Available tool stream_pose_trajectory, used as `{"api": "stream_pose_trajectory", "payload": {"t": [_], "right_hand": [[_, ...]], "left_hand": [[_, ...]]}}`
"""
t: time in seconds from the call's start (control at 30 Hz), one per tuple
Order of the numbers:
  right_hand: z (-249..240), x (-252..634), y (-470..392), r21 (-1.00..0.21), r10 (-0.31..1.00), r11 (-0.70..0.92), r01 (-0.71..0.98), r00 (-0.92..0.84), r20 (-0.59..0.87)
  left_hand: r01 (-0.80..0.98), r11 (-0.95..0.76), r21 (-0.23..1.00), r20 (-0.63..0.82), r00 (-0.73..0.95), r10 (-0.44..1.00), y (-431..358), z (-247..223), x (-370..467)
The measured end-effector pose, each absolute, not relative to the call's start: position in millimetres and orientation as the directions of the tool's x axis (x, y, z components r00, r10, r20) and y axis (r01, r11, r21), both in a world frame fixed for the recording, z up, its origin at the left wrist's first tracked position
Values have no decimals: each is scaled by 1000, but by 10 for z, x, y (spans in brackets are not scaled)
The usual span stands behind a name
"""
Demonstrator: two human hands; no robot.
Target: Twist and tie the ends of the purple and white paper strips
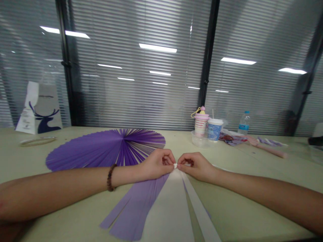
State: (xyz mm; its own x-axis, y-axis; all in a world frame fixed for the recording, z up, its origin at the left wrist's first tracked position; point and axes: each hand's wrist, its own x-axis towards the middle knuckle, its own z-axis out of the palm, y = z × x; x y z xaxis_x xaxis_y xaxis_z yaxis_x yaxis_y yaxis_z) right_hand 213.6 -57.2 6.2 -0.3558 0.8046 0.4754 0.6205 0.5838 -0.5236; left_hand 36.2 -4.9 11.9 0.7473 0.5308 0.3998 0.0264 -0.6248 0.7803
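Light purple strips (136,208) and white strips (169,208) fan out toward me and gather at a narrow top end. A small white piece (175,165) sits at that end, pinched from both sides. My left hand (157,164), with a beaded bracelet on the wrist, grips its left side between thumb and fingertips. From the right, my right hand (195,165) pinches the same piece. Behind my left forearm lies a large round purple pleated fan (93,148), spread flat on the table.
On the table (252,201), a pink-lidded cup (201,124), a blue cup (214,129), a clear bowl (199,141) and a bottle (244,123) stand back right, near a pink rod (272,150). A paper bag (40,109) and a ring (37,141) are left.
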Motion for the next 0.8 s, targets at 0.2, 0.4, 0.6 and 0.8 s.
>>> {"api": "stream_pose_trajectory", "payload": {"t": [0.2, 0.4, 0.6, 0.8], "right_hand": [[47, 2139, -549, -508, 808, 567, 648, -317, 498], [62, 2124, -558, -517, 812, 558, 649, -299, 502], [72, 2121, -568, -526, 815, 555, 644, -295, 500], [69, 2119, -572, -511, 814, 552, 659, -291, 503]], "left_hand": [[37, -578, 815, 361, 748, 558, 3, 76, 387], [31, -576, 817, 364, 747, 557, -7, 85, 386], [58, -568, 821, 348, 738, 578, -20, 104, 395], [59, -537, 842, 330, 731, 598, -12, 99, 393]]}}
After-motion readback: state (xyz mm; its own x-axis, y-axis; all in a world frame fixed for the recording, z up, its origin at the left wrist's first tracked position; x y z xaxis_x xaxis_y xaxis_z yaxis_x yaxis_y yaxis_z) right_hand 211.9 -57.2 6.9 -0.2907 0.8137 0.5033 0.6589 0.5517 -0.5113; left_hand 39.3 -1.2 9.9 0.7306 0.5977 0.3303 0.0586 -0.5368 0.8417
